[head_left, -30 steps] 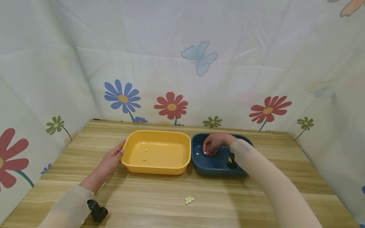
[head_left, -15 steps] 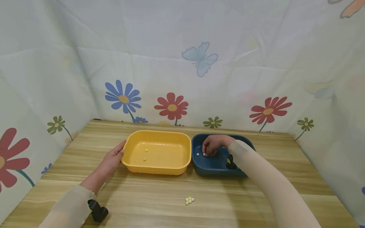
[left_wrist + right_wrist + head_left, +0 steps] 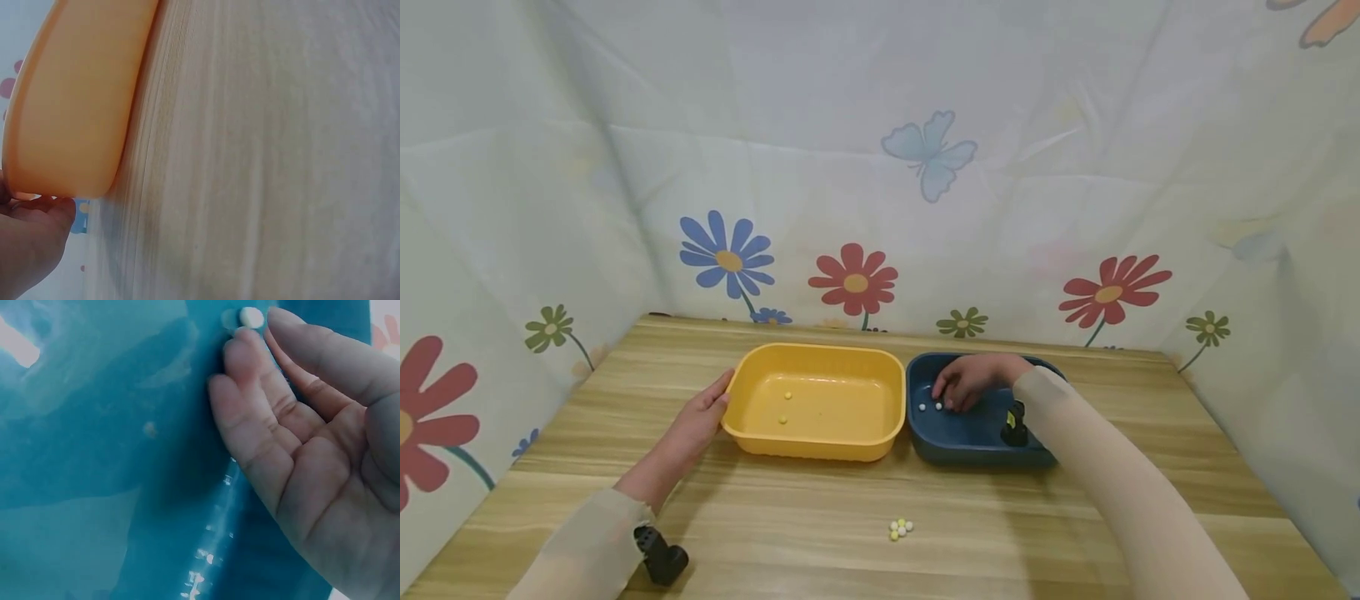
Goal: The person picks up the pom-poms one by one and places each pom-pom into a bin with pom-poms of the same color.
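Note:
My left hand (image 3: 694, 423) holds the left end of a yellow plastic basin (image 3: 816, 448), its thumb and fingers at the rim; in the left wrist view the fingers (image 3: 53, 209) show against the basin's end. Two small yellow balls (image 3: 782, 420) lie inside that basin. My right hand (image 3: 977, 377) is down in a dark blue basin (image 3: 977, 456), fingers loosely bent and thumb apart from them. Just beyond its fingertips a small white ball (image 3: 252, 317) rests on the blue floor. A second white ball (image 3: 922, 407) lies to the left of it.
Several white and yellow balls (image 3: 902, 529) sit in a cluster on the wooden table (image 3: 790, 525), in front of the basins. The basins stand side by side. A flowered cloth (image 3: 1015, 225) hangs behind and at both sides.
The right fingers have come off the white ball and drawn slightly to the right, leaving it on the blue basin's floor. The left hand has stayed at the yellow basin.

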